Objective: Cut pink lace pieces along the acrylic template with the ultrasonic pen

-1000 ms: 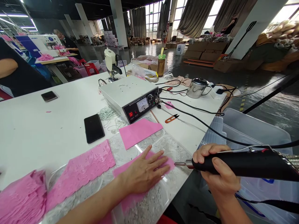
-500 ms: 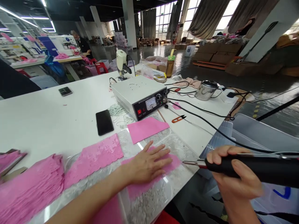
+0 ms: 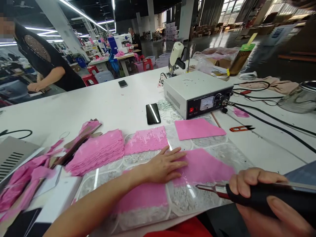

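Observation:
My left hand [image 3: 164, 165] lies flat with its fingers spread on the left end of a pink fabric piece [image 3: 203, 166], on a clear patterned mat [image 3: 197, 200]. In my right hand [image 3: 266, 194] is a black-handled ultrasonic cutter [image 3: 256, 197], its thin metal tip just below the fabric's lower edge. Another pink piece [image 3: 145, 199] lies under my left forearm. Beyond my fingers are a pink lace piece [image 3: 148, 140], a stack of pink lace pieces [image 3: 98, 151] and a plain pink panel [image 3: 198, 128].
A grey control box [image 3: 197, 89] with a lit red switch stands behind the mat. Orange thread snips [image 3: 242, 128], a black phone [image 3: 153, 114] and a cable [image 3: 274, 123] lie on the white table. A person in black [image 3: 49, 56] stands at the far left.
The view has swung left, bringing the person in black and more cloth into sight. The cutter tip has gone from the fabric's right end to below its lower edge. My left hand stays flat.

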`<control>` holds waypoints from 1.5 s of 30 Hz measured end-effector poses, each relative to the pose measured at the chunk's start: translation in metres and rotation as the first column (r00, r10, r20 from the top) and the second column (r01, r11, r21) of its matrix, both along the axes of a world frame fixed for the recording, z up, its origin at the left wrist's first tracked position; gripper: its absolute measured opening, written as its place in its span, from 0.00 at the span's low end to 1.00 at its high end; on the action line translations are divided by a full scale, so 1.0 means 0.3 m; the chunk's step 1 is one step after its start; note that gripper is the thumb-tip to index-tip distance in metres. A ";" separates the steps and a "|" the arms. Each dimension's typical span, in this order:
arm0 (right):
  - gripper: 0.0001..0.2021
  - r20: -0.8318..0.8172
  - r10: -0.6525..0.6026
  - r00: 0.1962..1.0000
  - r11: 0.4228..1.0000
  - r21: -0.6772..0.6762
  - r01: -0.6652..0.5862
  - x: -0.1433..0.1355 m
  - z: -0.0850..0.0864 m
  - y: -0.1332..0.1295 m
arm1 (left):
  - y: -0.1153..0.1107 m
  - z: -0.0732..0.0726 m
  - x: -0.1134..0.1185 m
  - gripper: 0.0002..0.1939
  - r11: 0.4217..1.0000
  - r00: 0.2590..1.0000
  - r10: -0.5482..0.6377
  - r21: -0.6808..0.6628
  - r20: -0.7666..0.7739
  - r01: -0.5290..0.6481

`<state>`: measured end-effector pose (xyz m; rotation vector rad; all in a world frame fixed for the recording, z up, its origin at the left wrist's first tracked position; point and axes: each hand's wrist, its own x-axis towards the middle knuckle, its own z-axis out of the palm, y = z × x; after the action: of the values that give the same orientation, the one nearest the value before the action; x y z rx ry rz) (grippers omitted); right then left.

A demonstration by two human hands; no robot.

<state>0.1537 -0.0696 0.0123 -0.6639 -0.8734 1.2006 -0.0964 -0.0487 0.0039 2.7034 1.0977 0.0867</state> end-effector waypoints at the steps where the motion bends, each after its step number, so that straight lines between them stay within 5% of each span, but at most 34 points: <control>1: 0.07 0.004 0.035 0.999 0.999 0.018 -0.036 -0.018 0.002 -0.002 | -0.001 -0.006 0.002 0.23 1.000 1.000 0.002 0.004 0.006 -0.002; 13: 0.06 0.037 0.199 0.979 0.974 0.104 -0.202 -0.156 0.018 -0.008 | -0.017 -0.053 0.006 0.24 0.999 0.999 0.008 0.054 0.039 -0.010; 45: 0.03 0.133 0.291 0.947 0.933 0.182 -0.312 -0.169 0.005 -0.019 | -0.022 -0.048 0.012 0.22 0.999 0.996 0.000 0.038 0.086 -0.004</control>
<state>0.1032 -0.0753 0.0138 -0.4397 -1.2001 1.3376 -0.0929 -0.0553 -0.0106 2.7042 1.0846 0.2238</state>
